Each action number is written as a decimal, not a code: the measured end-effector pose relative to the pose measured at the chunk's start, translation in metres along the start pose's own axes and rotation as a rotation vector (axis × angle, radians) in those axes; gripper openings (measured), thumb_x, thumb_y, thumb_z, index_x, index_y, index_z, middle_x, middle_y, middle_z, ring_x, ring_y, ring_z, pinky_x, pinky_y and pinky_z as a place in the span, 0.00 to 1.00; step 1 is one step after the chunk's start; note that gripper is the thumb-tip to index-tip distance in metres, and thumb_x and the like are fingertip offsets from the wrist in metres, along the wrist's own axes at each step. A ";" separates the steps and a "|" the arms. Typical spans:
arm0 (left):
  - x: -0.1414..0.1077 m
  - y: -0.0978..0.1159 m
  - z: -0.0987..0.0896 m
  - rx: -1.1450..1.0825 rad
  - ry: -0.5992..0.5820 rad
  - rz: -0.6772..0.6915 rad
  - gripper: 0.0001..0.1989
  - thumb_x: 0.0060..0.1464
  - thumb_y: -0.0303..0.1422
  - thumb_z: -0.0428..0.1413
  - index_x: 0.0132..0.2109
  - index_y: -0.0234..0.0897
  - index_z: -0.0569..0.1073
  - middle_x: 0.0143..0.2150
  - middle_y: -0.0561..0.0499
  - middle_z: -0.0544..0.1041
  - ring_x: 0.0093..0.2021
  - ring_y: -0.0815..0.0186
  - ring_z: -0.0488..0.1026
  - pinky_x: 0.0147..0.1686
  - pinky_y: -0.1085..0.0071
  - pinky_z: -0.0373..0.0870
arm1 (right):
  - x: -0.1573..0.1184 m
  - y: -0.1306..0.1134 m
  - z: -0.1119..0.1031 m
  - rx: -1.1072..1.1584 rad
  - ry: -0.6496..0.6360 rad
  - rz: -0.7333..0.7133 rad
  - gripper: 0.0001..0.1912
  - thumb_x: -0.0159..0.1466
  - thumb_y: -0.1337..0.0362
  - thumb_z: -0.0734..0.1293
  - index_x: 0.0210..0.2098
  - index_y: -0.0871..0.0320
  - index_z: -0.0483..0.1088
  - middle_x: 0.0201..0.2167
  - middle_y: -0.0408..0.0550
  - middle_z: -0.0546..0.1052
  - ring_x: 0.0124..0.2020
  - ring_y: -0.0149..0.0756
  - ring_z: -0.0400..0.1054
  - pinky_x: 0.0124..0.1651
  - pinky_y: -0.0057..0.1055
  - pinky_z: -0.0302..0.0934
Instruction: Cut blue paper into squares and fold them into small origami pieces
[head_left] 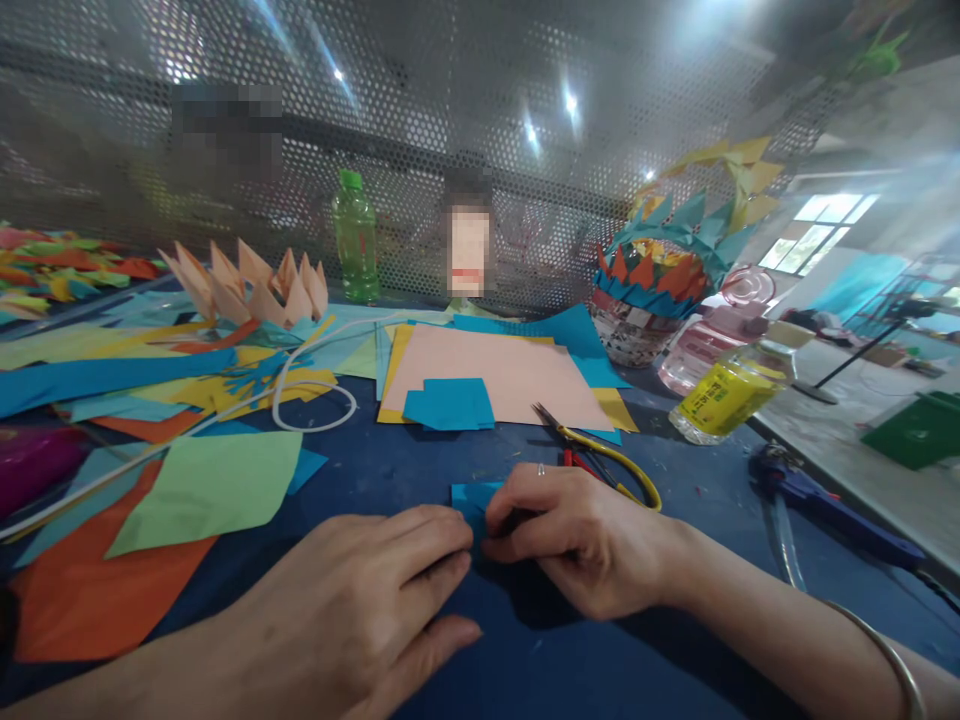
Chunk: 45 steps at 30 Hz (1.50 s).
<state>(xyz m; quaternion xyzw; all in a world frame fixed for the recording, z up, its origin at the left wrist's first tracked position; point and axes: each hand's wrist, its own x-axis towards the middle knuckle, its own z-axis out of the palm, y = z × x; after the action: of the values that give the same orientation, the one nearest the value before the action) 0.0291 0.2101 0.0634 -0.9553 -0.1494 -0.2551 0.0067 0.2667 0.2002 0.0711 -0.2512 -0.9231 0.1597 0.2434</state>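
Craft workshop, coloured paper sheets (pixel 502 370), scissors (pixel 581 437), glue gun (pixel 829 510)

Head-Worn Camera Looked Forward and Down Across the Table

A single camera, worn on the person's head, supplied the view. It faced ahead and down over the dark blue table (pixel 600 680), from behind and above the two hands. The left hand (pixel 382 590) and right hand (pixel 577 550) lay nearest the lens, large in the lower part of the frame, with the forearms running in from the bottom left and the lower right. Beyond the far side of the table, a perforated screen (pixel 405 120) filled most of the upper background. The field was wide: it took in a distant window (pixel 817 225) on the right, where a yellow-labelled bottle (pixel 724 395) appeared to lean outward.
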 end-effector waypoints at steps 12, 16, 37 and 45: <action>0.003 0.001 -0.003 0.010 0.008 0.003 0.18 0.67 0.34 0.43 0.41 0.35 0.77 0.40 0.46 0.77 0.36 0.64 0.74 0.28 0.71 0.69 | -0.001 0.007 -0.001 -0.079 0.116 -0.005 0.21 0.54 0.82 0.56 0.38 0.61 0.74 0.39 0.52 0.75 0.40 0.35 0.68 0.44 0.33 0.65; 0.002 0.000 -0.003 -0.006 -0.004 0.004 0.16 0.66 0.33 0.44 0.44 0.36 0.76 0.41 0.46 0.77 0.37 0.64 0.74 0.29 0.71 0.69 | 0.002 0.006 -0.003 -0.115 -0.005 0.076 0.26 0.52 0.83 0.56 0.46 0.61 0.71 0.47 0.55 0.71 0.48 0.38 0.65 0.52 0.38 0.62; 0.006 0.001 -0.005 0.016 0.046 -0.030 0.18 0.67 0.33 0.42 0.40 0.35 0.77 0.39 0.46 0.77 0.36 0.65 0.74 0.32 0.72 0.72 | 0.006 -0.014 0.008 0.021 0.093 0.335 0.09 0.58 0.78 0.64 0.34 0.61 0.70 0.31 0.44 0.73 0.33 0.29 0.66 0.39 0.25 0.61; 0.002 -0.001 -0.004 -0.009 0.026 -0.013 0.16 0.66 0.32 0.44 0.41 0.36 0.77 0.37 0.48 0.77 0.34 0.66 0.75 0.31 0.73 0.72 | 0.003 -0.002 -0.001 0.134 -0.051 0.244 0.12 0.60 0.78 0.63 0.40 0.60 0.74 0.36 0.47 0.75 0.39 0.30 0.69 0.45 0.27 0.63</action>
<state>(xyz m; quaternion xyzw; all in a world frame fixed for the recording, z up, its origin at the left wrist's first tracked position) 0.0281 0.2109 0.0677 -0.9509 -0.1543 -0.2681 0.0028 0.2642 0.2002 0.0737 -0.3407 -0.8788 0.2558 0.2150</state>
